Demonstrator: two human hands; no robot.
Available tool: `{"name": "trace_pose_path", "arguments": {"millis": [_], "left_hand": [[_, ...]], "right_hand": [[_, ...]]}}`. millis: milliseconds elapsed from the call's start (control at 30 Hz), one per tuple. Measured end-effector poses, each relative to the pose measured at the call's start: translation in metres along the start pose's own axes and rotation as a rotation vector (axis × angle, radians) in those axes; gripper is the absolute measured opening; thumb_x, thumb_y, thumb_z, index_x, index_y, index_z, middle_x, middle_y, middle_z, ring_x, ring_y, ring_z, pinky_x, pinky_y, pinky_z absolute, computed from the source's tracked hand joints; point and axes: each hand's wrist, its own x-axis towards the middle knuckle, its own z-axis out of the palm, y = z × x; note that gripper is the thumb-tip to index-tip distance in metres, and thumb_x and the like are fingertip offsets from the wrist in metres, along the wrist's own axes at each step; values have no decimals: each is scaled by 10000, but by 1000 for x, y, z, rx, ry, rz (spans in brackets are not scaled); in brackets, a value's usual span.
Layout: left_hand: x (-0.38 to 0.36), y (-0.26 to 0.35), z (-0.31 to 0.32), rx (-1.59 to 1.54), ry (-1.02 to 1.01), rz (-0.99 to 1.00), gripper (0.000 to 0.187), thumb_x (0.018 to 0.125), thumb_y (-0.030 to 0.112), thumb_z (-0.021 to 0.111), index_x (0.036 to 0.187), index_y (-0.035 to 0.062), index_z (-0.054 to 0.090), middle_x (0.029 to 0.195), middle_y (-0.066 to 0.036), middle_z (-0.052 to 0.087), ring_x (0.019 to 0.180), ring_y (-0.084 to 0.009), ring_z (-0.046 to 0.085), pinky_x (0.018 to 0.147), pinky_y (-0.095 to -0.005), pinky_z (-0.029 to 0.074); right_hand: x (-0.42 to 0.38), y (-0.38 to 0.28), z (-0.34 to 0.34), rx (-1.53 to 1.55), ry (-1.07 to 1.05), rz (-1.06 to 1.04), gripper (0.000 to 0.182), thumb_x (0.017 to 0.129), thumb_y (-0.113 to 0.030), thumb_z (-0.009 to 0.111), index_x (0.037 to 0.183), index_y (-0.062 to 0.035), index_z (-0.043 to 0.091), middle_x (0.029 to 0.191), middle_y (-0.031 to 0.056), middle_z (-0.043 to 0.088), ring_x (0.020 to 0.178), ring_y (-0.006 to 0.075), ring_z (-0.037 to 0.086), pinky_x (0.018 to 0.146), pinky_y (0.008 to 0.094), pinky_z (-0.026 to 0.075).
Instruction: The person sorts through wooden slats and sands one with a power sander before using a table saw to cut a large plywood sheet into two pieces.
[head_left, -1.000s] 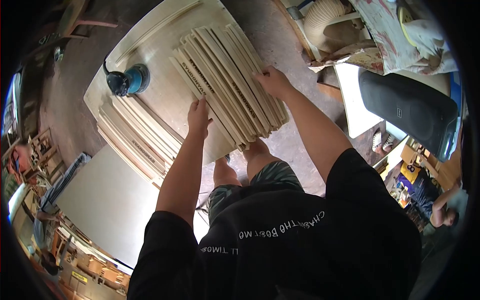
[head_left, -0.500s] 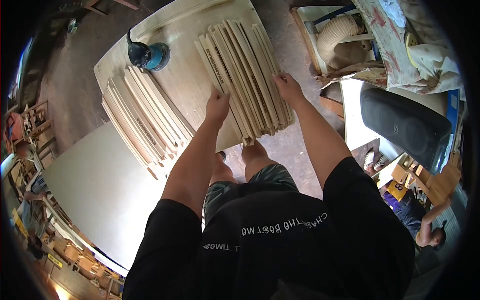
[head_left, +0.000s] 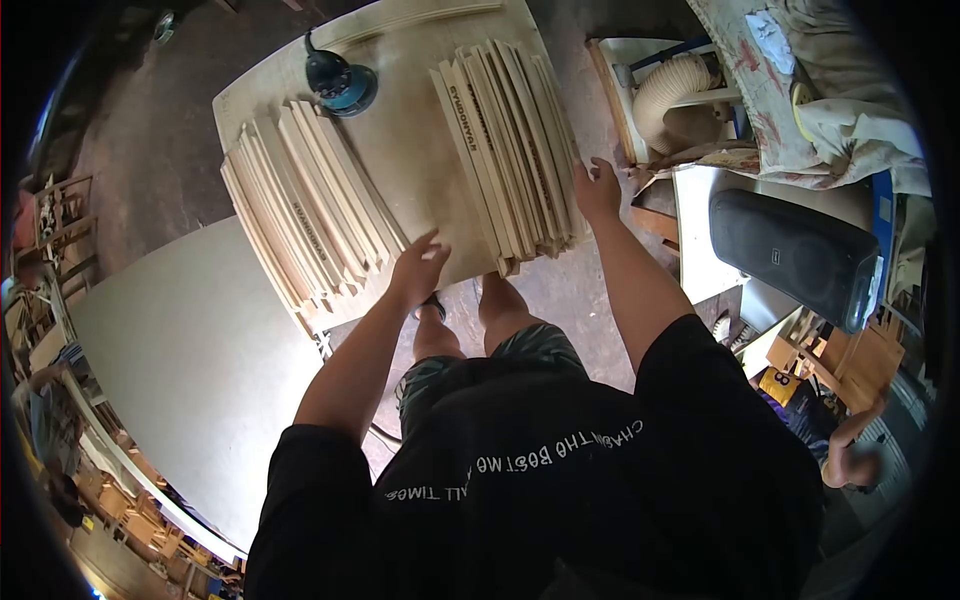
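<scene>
On the wooden board table (head_left: 415,130) lie two rows of pale wooden strips, some with dark stamped lettering. Close to the outer edge of the right row (head_left: 515,160) is my right hand (head_left: 598,190), its thumb and fingers parted around nothing. My left hand (head_left: 420,268) hovers by the table's near edge, fingers apart and holding nothing, just beside the lower end of the left row (head_left: 310,215). Between the rows, toward the far side, stands a blue and black sander (head_left: 345,85).
A large pale panel (head_left: 190,360) adjoins the table on the left. To the right are a beige flexible hose (head_left: 670,100), a black speaker (head_left: 790,255) and draped cloth (head_left: 860,135). Another person (head_left: 835,440) is at the lower right.
Both hands have come off the right row of strips. My left hand moved down and left, its fingers opening; my right hand shifted slightly outward. The view has shifted a little.
</scene>
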Motion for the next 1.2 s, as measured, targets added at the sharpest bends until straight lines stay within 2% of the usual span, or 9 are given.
{"name": "trace_pose_path", "arguments": {"millis": [233, 267, 533, 633, 767, 867, 967, 1067, 1200], "left_hand": [[-120, -91, -55, -196, 133, 125, 471, 1002, 166, 656, 1439, 27, 549, 1135, -83, 705, 918, -117, 651, 841, -278, 520], [-132, -110, -65, -176, 232, 106, 432, 984, 214, 675, 1380, 55, 611, 1114, -103, 737, 954, -171, 700, 867, -318, 550], [-195, -206, -178, -258, 579, 60, 451, 988, 297, 685, 1364, 54, 628, 1069, -120, 734, 877, -170, 692, 779, -324, 556], [-200, -208, -216, -318, 597, -125, 507, 969, 350, 690, 1370, 47, 625, 1115, -156, 735, 964, -219, 708, 836, -350, 564], [-163, -229, -243, -249, 564, -243, 561, 957, 393, 682, 1384, 36, 615, 1272, -195, 692, 1161, -273, 667, 989, -376, 518], [-114, -244, -249, -259, 549, -280, 612, 938, 406, 701, 1406, 26, 592, 1353, -203, 652, 1241, -288, 634, 1041, -379, 490], [-51, -272, -257, -164, 574, -290, 742, 905, 474, 722, 1447, 1, 541, 1406, -228, 611, 1308, -333, 591, 1093, -393, 458], [-5, -290, -261, -81, 675, -301, 756, 905, 499, 717, 1453, 10, 539, 1411, -226, 606, 1324, -350, 576, 1099, -405, 454], [-1, -243, -259, -71, 589, -352, 740, 897, 509, 731, 1453, 55, 554, 1345, -186, 664, 1256, -323, 631, 1058, -408, 487]], "right_hand": [[-92, 15, -26, -226, 25, -256, 524, 882, -371, 755, 1262, -33, 627, 1182, 243, 656, 1137, 410, 606, 992, 493, 481], [-110, 15, -28, -242, 14, -273, 510, 880, -359, 759, 1252, -35, 631, 1172, 240, 657, 1133, 411, 606, 992, 496, 480], [-206, -42, -5, -234, -52, -427, 442, 860, -308, 775, 1202, -53, 659, 1124, 207, 673, 1112, 393, 618, 982, 478, 491], [-223, -72, 31, -88, -212, -416, 424, 859, -298, 773, 1180, -38, 677, 1091, 190, 713, 1032, 343, 688, 926, 432, 539], [-227, -124, 74, -206, -547, -395, 477, 853, -343, 777, 1210, -40, 687, 1107, 188, 723, 1004, 329, 705, 901, 410, 549], [-220, -172, 101, -274, -679, -338, 517, 833, -369, 772, 1225, -41, 697, 1153, 208, 722, 1100, 371, 684, 974, 408, 532], [-195, -177, 157, -175, -693, -293, 574, 827, -371, 772, 1255, -2, 669, 1231, 221, 697, 1166, 380, 658, 1018, 421, 516], [-168, -178, 213, -340, -650, -425, 641, 830, -362, 780, 1300, 41, 610, 1302, 250, 656, 1224, 396, 627, 1045, 433, 502], [-156, -218, 245, -127, -626, -230, 714, 834, -356, 800, 1363, 49, 542, 1321, 280, 633, 1241, 419, 611, 1047, 447, 498]]}}
